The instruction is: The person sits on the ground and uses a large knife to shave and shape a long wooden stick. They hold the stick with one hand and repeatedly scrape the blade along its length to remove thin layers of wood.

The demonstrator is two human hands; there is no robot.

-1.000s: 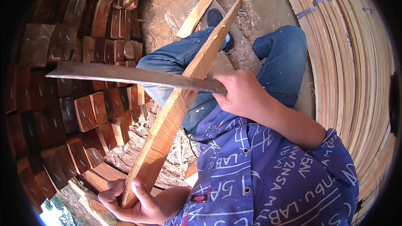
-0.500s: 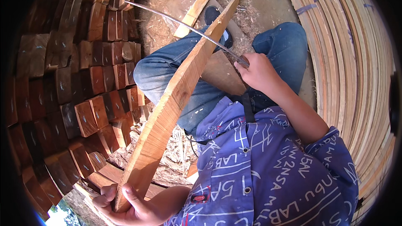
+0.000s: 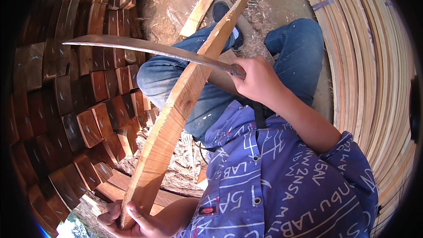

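Our machete (image 3: 145,46) has swung leftward; our right hand (image 3: 260,78) grips it closed, our left hand (image 3: 145,224), seemingly half-curled, holds the wooden plank (image 3: 178,110).

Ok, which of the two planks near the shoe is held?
The plank crossed by the blade: the left hand grips its near end. The other plank lies by the shoe, unheld.

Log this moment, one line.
left hand: holds plank; right hand: holds long blade; view: blade crosses plank; at left: stacked wood blocks
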